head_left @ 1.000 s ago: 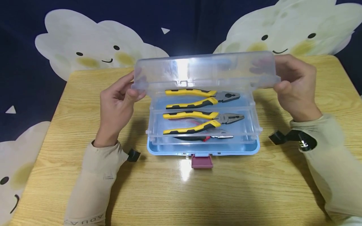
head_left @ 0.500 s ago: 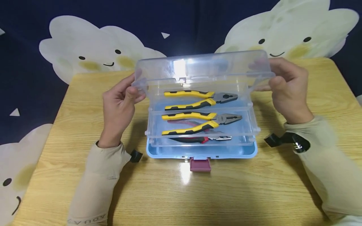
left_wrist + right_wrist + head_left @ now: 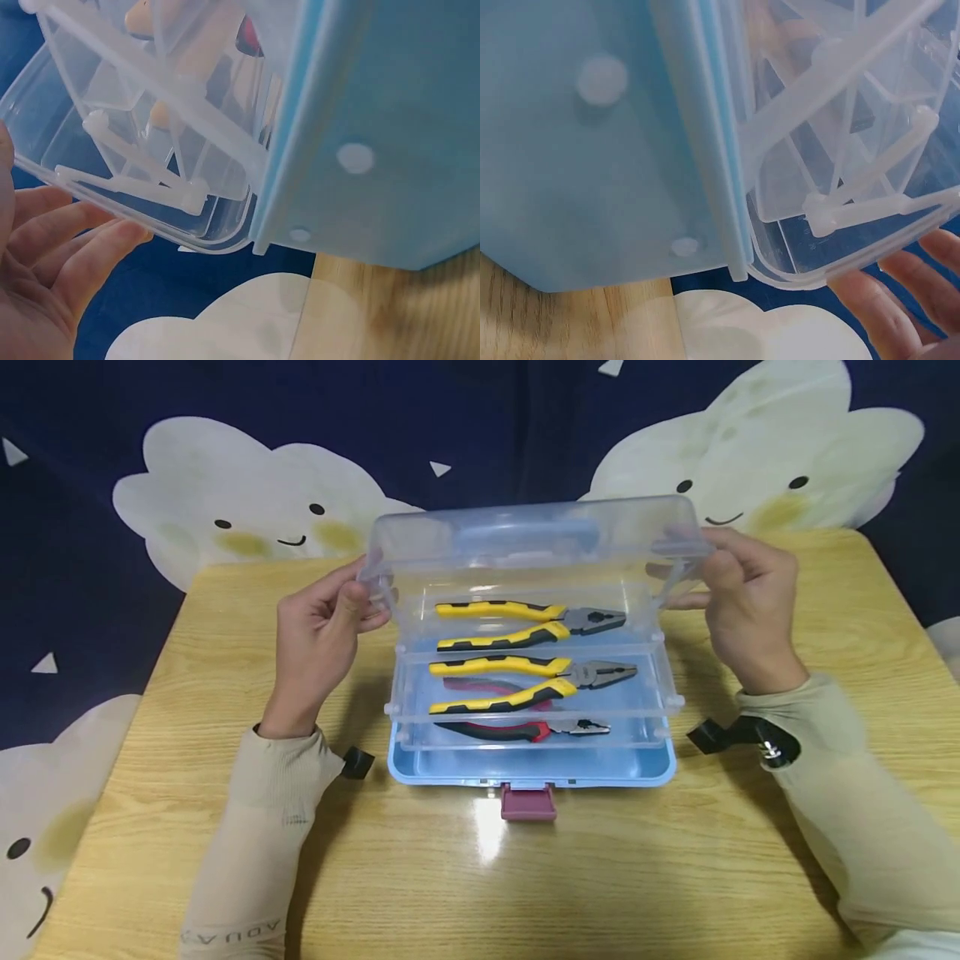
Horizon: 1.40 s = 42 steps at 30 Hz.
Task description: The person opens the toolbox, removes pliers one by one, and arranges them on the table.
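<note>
A light-blue toolbox (image 3: 525, 774) stands on the wooden table with its clear plastic lid (image 3: 427, 535) raised and leaning back. My left hand (image 3: 318, 635) pinches the lid's left end, thumb in front and fingers behind. At the other end, my right hand (image 3: 753, 610) holds the lid in the same way. Clear trays (image 3: 652, 681) stand stepped inside, joined to the lid by white hinge arms (image 3: 142, 154). Yellow-and-black pliers (image 3: 600, 620) lie in the rear tray. Another pair of yellow-and-black pliers (image 3: 603, 674) lies in the front tray. Below, partly covered, are red-and-black pliers (image 3: 495, 732).
The wooden table (image 3: 480, 893) reaches out on both sides of the toolbox. A maroon latch (image 3: 528, 802) hangs at the toolbox's front. Behind the table is a dark blue cloth (image 3: 480, 418) with white cloud shapes. Black camera mounts (image 3: 357, 763) sit at both wrists.
Both hands have tilted the lid farther back. The trays have shifted backward with it, baring more of the toolbox's bottom and the red-and-black pliers. The right hand has come inward.
</note>
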Each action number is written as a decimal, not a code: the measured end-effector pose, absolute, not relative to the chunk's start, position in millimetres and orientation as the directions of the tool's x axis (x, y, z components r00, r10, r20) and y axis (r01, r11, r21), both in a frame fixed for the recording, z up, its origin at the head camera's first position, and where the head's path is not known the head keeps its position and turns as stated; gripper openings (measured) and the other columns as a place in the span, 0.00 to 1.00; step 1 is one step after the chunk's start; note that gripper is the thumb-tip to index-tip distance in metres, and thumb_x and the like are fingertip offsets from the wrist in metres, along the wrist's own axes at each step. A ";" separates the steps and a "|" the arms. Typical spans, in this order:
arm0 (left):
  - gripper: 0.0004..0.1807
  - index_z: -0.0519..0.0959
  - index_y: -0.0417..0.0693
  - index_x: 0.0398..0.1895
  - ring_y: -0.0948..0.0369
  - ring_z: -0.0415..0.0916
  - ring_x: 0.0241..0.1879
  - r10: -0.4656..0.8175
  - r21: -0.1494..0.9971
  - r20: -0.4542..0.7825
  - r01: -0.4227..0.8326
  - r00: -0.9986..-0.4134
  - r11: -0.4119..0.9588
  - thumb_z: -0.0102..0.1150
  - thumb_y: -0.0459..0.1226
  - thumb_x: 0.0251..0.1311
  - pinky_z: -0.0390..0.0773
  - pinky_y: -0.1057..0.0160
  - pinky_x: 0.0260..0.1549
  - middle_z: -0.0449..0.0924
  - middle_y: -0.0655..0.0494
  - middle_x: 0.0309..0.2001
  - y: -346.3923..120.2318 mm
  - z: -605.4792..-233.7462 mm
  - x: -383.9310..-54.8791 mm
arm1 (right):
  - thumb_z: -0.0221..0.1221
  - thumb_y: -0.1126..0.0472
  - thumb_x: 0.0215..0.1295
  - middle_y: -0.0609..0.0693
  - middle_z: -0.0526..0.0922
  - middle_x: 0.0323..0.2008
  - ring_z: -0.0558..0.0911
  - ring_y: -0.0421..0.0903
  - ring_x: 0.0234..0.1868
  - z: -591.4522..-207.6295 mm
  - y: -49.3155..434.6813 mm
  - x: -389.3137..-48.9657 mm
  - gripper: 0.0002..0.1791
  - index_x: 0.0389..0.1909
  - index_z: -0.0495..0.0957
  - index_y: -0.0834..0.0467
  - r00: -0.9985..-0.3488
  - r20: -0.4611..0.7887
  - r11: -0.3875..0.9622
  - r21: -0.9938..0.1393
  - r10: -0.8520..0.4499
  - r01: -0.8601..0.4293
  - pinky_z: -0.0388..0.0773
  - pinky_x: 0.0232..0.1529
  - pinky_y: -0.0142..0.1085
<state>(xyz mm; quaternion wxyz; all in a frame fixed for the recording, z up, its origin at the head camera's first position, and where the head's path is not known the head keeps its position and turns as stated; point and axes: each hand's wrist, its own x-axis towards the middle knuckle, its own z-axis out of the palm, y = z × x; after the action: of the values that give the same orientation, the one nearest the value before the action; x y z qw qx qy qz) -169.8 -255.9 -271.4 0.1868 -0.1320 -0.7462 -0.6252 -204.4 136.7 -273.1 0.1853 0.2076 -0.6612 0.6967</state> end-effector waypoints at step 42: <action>0.26 0.88 0.40 0.50 0.69 0.88 0.26 -0.115 0.907 0.301 0.247 -0.947 0.341 0.52 0.52 0.77 0.88 0.68 0.33 0.90 0.43 0.50 -251.6 -253.6 -197.2 | 0.54 0.38 0.76 0.53 0.91 0.49 0.91 0.38 0.28 -242.5 131.0 -225.5 0.36 0.54 0.83 0.71 -0.982 0.162 0.293 -0.948 0.102 -0.125 0.86 0.23 0.35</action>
<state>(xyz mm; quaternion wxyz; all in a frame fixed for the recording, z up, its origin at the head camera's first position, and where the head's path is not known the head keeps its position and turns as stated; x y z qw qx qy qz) -197.2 -251.6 -253.6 0.1583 -0.0410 -0.8034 -0.5725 -225.5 131.0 -242.5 0.0957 0.0073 -0.7985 0.5943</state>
